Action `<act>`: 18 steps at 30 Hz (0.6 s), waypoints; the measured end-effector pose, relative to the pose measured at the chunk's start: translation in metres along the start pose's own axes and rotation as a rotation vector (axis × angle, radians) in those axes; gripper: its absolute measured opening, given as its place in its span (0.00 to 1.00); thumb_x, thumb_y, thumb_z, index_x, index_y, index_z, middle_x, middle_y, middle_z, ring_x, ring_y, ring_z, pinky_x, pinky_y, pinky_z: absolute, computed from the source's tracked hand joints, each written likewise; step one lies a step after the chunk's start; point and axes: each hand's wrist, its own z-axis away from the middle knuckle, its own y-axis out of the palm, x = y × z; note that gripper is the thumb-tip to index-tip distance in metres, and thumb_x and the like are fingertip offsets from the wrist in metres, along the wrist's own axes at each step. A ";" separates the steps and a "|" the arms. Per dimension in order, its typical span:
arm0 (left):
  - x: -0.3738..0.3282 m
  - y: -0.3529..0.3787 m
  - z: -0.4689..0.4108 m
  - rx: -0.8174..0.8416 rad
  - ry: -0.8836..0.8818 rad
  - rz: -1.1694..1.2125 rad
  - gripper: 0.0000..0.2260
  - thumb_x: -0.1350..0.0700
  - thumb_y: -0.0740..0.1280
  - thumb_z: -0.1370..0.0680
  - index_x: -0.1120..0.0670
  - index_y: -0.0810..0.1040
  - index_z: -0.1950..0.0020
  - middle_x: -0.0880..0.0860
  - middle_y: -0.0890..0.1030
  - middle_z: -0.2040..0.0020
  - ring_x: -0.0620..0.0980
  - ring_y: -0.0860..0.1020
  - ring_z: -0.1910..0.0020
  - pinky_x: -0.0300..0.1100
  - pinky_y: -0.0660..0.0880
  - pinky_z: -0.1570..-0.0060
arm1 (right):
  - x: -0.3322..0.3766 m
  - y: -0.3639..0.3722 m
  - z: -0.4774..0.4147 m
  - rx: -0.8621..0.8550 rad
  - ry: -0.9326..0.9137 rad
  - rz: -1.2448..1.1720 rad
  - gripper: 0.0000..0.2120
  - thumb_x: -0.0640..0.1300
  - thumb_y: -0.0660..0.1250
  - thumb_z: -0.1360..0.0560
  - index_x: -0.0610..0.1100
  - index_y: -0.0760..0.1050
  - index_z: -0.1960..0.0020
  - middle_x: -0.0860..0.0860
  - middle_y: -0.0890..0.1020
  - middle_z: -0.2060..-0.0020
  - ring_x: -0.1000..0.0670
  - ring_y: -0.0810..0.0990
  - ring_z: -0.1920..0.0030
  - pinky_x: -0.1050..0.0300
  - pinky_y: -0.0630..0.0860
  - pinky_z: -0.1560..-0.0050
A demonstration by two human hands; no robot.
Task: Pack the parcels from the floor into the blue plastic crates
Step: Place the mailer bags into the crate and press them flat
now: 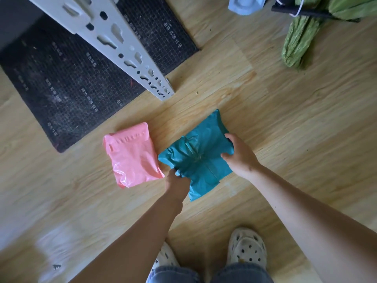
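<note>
A teal plastic parcel point(201, 154) lies on the wooden floor in the middle of the head view. My left hand point(177, 183) grips its near left edge. On the right side of the same parcel my right hand point(239, 155) is closed, thumb on top. Touching the teal parcel's left corner, a pink plastic parcel point(131, 155) lies flat on the floor with no hand on it. A pale blue plastic object point(244, 4) shows at the top edge; whether it is a crate I cannot tell.
A black mesh mat point(67, 82) covers the floor at upper left, crossed by a slotted white metal shelf upright point(122, 48). Green crinkled fabric point(302, 35) lies at upper right. My feet in white clogs point(246, 248) stand at the bottom.
</note>
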 end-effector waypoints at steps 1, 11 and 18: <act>-0.002 -0.002 0.005 -0.002 -0.005 0.005 0.28 0.71 0.59 0.25 0.52 0.62 0.27 0.56 0.76 0.40 0.50 0.75 0.57 0.45 0.73 0.52 | 0.003 -0.001 0.005 -0.008 0.001 -0.005 0.29 0.39 0.64 0.22 0.46 0.57 0.24 0.49 0.65 0.27 0.48 0.67 0.30 0.53 0.69 0.33; -0.024 -0.047 0.128 -0.025 -0.001 0.068 0.27 0.72 0.59 0.25 0.53 0.66 0.28 0.57 0.81 0.48 0.54 0.77 0.55 0.47 0.74 0.51 | 0.079 -0.048 0.117 -0.065 -0.040 -0.004 0.25 0.34 0.59 0.23 0.45 0.62 0.27 0.48 0.70 0.33 0.50 0.73 0.38 0.63 0.70 0.47; -0.054 -0.106 0.272 -0.052 0.048 0.107 0.25 0.71 0.57 0.25 0.52 0.68 0.31 0.54 0.79 0.56 0.50 0.76 0.60 0.43 0.75 0.57 | 0.156 -0.080 0.239 -0.135 -0.102 -0.039 0.24 0.32 0.60 0.26 0.45 0.69 0.32 0.47 0.70 0.35 0.48 0.71 0.36 0.60 0.71 0.42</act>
